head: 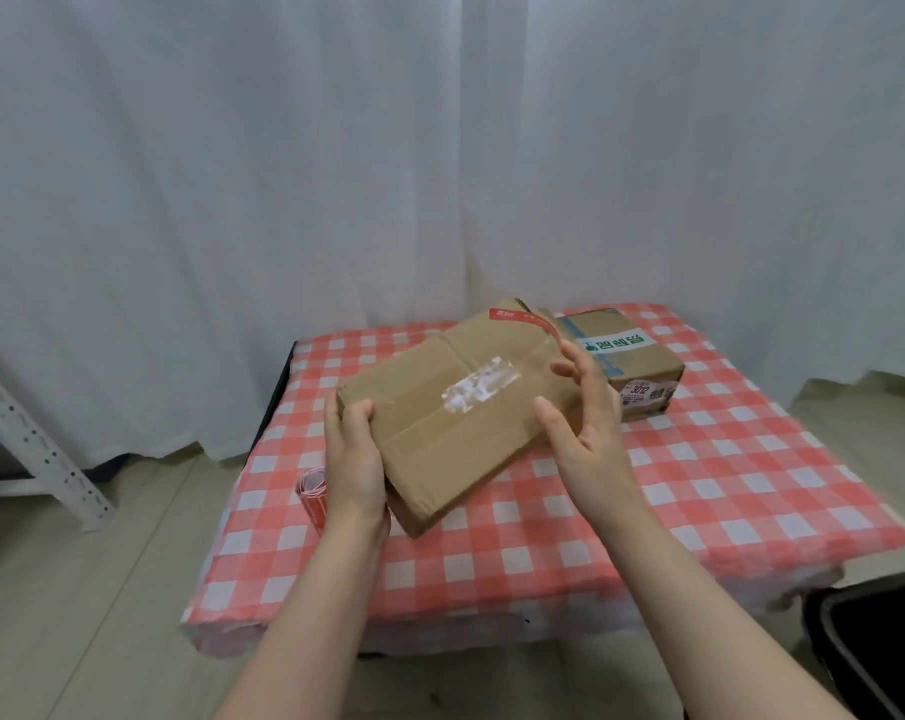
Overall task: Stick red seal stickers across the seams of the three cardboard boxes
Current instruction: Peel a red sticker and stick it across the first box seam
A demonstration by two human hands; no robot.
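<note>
You are holding the flat cardboard box (440,423) with your left hand (354,449) at its near left corner. The thumb is lying on the top face and the other fingers are going under the box, so this hand is grasping it. The box is tilted, with its far end higher, and it is above the middle of the checked tablecloth (699,485). Whether the near corner is touching the cloth, I cannot tell.

Your right hand (585,423) is staying at the right side of this box with the fingers spread and only lightly bent, not closing on anything. Whether the fingertips are touching the cardboard is not clear.

On the top face, a taped seam is running along the length, and a torn white label patch (481,387) is lying across it. A red seal strip (512,317) is showing at the far edge.

The smaller cardboard box (642,363), with a green and white label (621,341), is standing on the cloth behind your right hand. The roll of red seal stickers (312,485) is lying on the cloth just beside your left wrist.

A white curtain (440,148) is hanging behind the table.
</note>
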